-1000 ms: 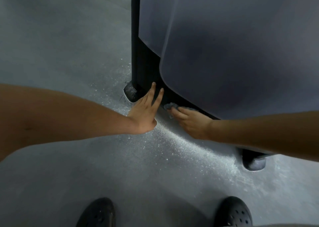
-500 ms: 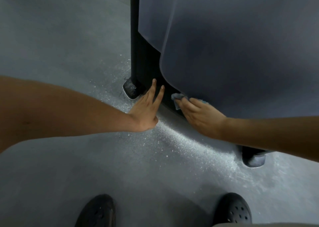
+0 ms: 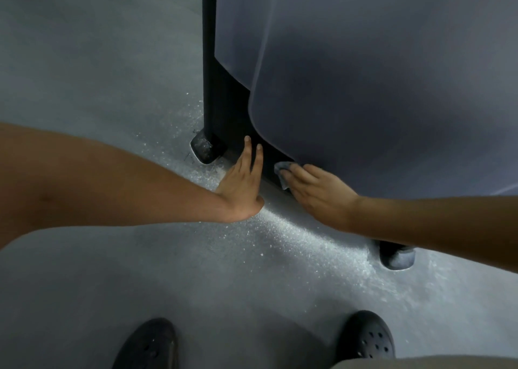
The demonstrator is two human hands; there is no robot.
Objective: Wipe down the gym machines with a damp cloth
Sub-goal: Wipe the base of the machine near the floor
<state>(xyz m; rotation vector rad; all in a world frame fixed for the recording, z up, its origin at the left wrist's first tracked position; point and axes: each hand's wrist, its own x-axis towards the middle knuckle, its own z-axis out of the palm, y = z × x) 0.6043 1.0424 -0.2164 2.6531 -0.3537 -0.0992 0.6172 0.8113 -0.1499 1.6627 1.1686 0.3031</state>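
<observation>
Finding one: my left hand (image 3: 241, 189) is lying released, fingers straight and together, pointing to 12 o'clock. It is bracing flat on the black lower rail (image 3: 224, 116) of the machine, in my judgement to steady me while I am crouching.

Finding two: my right hand (image 3: 316, 192) is pressing the cloth (image 3: 281, 172) onto the same rail, just at 3 o'clock of the left fingers. Its fingers are stretched out fairly straight over the cloth rather than clenched. The thumb is hidden, so I cannot tell whether it is pinching from beneath.

The cloth is sitting under the bottom edge of the grey shroud (image 3: 364, 88) – the spot where grime would be collecting. Only a small pale corner is showing past my fingertips; that strip is running roughly 12 to 6 o'clock, and the rest is covered.

The rail's long axis is running from the rubber foot (image 3: 203, 148) at 10 o'clock to the second foot (image 3: 398, 258) at 4 o'clock, so strokes are best following that line. My shoes (image 3: 367, 338) are standing on the speckled floor (image 3: 112, 60) at 6 o'clock – well apart from the rail
</observation>
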